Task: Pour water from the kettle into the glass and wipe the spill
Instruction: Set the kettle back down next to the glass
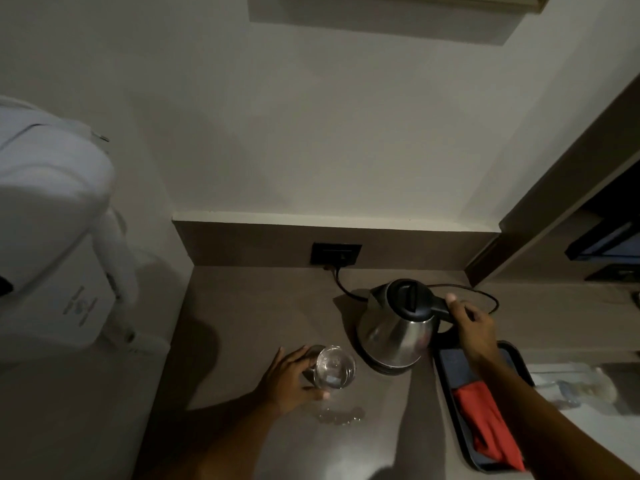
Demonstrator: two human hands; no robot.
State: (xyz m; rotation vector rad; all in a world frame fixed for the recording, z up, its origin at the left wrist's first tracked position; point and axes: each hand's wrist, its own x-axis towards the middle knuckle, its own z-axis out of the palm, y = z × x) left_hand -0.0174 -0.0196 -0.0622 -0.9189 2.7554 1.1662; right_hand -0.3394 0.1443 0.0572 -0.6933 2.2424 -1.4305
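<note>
A steel kettle (pixel 394 332) with a black lid stands upright on its base on the brown counter (pixel 242 306). My right hand (pixel 472 329) is wrapped around the kettle's black handle on its right side. A clear glass (pixel 335 367) holding water stands just left of the kettle. My left hand (pixel 289 379) grips the glass from the left. A small puddle of spilled water (pixel 341 415) lies on the counter right in front of the glass. A red cloth (pixel 486 424) lies in a black tray (pixel 450 400) at the right.
The kettle's black cord (pixel 346 289) runs to a wall socket (pixel 335 254) behind it. A white bag-like object (pixel 52 237) hangs at the left. A crumpled clear plastic bottle (pixel 575 382) lies right of the tray. A dark shelf unit (pixel 588 237) rises at the right.
</note>
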